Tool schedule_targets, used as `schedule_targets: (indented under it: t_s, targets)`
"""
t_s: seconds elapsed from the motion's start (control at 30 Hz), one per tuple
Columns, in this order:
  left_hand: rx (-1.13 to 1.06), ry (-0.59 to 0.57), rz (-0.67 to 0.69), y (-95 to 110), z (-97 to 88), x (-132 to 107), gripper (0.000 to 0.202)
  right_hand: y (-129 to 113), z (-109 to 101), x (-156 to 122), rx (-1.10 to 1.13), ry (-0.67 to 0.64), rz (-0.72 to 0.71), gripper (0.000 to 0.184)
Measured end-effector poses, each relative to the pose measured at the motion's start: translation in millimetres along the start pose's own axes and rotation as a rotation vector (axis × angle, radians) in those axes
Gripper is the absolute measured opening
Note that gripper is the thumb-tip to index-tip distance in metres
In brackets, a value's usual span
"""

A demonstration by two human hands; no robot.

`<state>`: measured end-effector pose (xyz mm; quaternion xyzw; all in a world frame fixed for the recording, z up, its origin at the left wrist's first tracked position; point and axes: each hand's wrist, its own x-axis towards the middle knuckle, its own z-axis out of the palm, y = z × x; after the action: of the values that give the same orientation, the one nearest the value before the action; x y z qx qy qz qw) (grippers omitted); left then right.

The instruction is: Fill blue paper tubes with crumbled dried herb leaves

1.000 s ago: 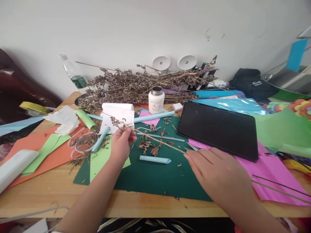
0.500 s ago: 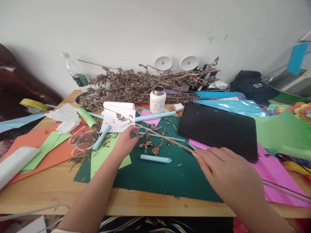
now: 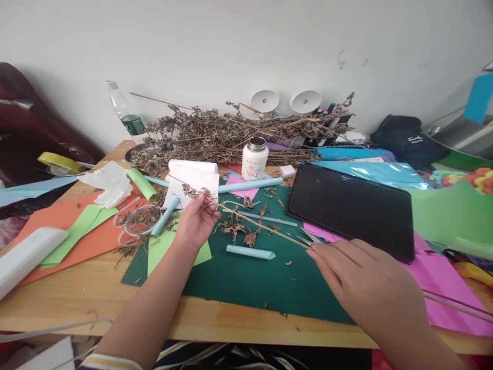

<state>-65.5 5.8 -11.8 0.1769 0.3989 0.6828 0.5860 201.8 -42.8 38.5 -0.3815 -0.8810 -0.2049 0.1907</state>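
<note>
A thin dried plant stem [image 3: 262, 224] slants across the middle, with a few shrivelled leaves at its far left end. My right hand [image 3: 372, 285] pinches the near end between thumb and fingers. Close to the leafy end, the fingertips of my left hand [image 3: 198, 221] are closed on the same stem, palm turned partly up. Metal pointed blades [image 3: 310, 236] show beside my right fingers; whether they are held or lying there I cannot tell. Beneath the stem, crumpled dry leaves [image 3: 233, 231] and a rolled blue paper tube [image 3: 250, 252] lie on a green mat [image 3: 246, 288].
Behind stands a heap of dried plants [image 3: 200, 133] and an uncapped white bottle [image 3: 254, 162]. A black tablet [image 3: 350, 210] lies at right, over pink paper [image 3: 450, 293]. On the left are orange paper [image 3: 92, 241], a tape ring [image 3: 142, 221] and a clear plastic bottle [image 3: 125, 113].
My left hand has moved up and turned its palm upward, its fingertips now on the stem near the leaves. My right hand keeps its pinch. The view has shifted slightly.
</note>
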Motion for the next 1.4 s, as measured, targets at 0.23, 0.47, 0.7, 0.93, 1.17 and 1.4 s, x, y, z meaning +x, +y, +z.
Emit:
schedule_targets:
  t_s: [0.23,0.47,0.7,0.93,1.17,1.4]
  targets:
    - [-0.188,-0.050,-0.092,0,-3.2,-2,0.005,-6,-10,2,0.025,0.056,-0.068,0.024]
    - [-0.304,-0.196,-0.107,3,-1.2,-6,0.006,-4,-13,2,0.056,0.053,-0.085,0.030]
    - [-0.366,-0.198,-0.064,2,0.2,-7,0.010,-3,-18,5,0.057,0.062,-0.108,0.032]
    - [-0.246,-0.062,0.066,-1,-2.6,-2,0.016,-6,-16,4,0.069,0.044,-0.088,0.034]
    - [-0.127,0.002,0.145,1,-2.1,-2,0.026,-1,-16,2,0.181,-0.010,-0.068,0.033]
    - [0.006,0.020,0.154,-2,-2.9,-3,0.024,3,-20,2,0.223,-0.055,0.027,0.032]
